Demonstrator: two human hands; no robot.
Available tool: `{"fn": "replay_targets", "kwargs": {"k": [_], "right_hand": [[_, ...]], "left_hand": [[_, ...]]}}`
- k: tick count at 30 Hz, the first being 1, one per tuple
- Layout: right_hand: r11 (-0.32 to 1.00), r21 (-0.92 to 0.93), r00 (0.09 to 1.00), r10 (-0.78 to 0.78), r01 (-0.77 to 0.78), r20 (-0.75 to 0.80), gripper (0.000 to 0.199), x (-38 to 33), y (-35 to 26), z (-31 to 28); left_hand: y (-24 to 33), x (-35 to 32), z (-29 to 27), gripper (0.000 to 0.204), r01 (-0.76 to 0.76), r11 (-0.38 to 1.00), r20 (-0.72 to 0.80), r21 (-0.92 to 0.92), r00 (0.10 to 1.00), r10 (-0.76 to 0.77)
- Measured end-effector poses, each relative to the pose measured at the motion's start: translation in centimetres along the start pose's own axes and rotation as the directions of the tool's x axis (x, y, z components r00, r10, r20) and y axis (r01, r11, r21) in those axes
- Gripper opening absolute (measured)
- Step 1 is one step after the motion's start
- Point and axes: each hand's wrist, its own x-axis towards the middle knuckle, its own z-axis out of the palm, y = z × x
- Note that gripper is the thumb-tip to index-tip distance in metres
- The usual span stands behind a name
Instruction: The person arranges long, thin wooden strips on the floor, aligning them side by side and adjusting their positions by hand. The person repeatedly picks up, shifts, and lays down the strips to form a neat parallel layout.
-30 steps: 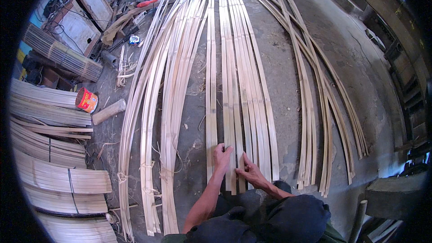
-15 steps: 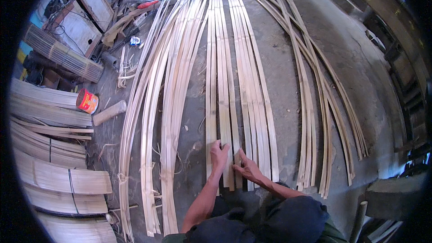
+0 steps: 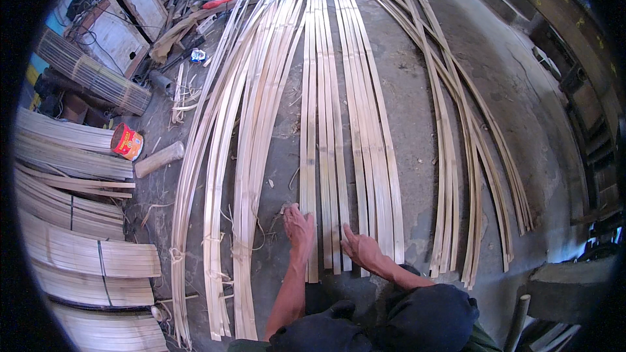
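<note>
- The left hand (image 3: 298, 227) lay flat, palm down, on the near end of the leftmost strips in the middle group of bamboo strips (image 3: 326, 124); its fingers were spread loosely and pressed on the strips rather than closed round any of them.
- The right hand (image 3: 360, 249) rested just beside it on the near ends of the next strips of the same group, fingers stretched out forward and open, gripping nothing.
- That middle group ran straight away from the person along the concrete floor (image 3: 417, 111), laid side by side in two narrow bands with a slim gap between them.
- To the left lay a wider bundle of long strips (image 3: 248, 124), curved and tied near its close end with thin fibre.
- To the right, well apart, lay a looser spread of curved strips (image 3: 456, 156).
- At the far left stood stacks of bundled splints (image 3: 78, 248), and near them a red tin can (image 3: 126, 141) on its side and a short wooden block (image 3: 159, 160).
- The person's dark-clothed knees (image 3: 417, 313) filled the lower edge.
</note>
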Motion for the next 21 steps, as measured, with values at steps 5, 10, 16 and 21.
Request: {"fn": "replay_targets", "kwargs": {"k": [5, 10, 16, 21], "right_hand": [[0.984, 0.145, 0.986, -0.078, 0.100, -0.146, 0.050, -0.8, 1.3, 0.9], [0.963, 0.241, 0.985, -0.085, 0.120, -0.153, 0.046, -1.6, 1.1, 0.2], [0.796, 0.604, 0.999, -0.018, 0.044, -0.048, 0.051, -2.5, -0.6, 0.0], [0.734, 0.673, 0.996, -0.081, 0.088, -0.042, 0.062, -2.9, -0.8, 0.2]], "left_hand": [[-1.7, 0.8, 1.2, 0.029, 0.126, 0.964, 0.077, -0.233, 0.991, -0.111], [2.0, 1.5, -2.6, 0.028, 0.372, 0.802, 0.187, -0.468, 0.928, -0.321], [8.3, 1.1, -2.7, 0.029, 0.105, 0.836, 0.009, -0.539, 0.993, -0.119], [11.8, 1.9, -0.3, 0.029, 0.225, 0.689, 0.180, -0.689, 0.974, -0.138]]}}
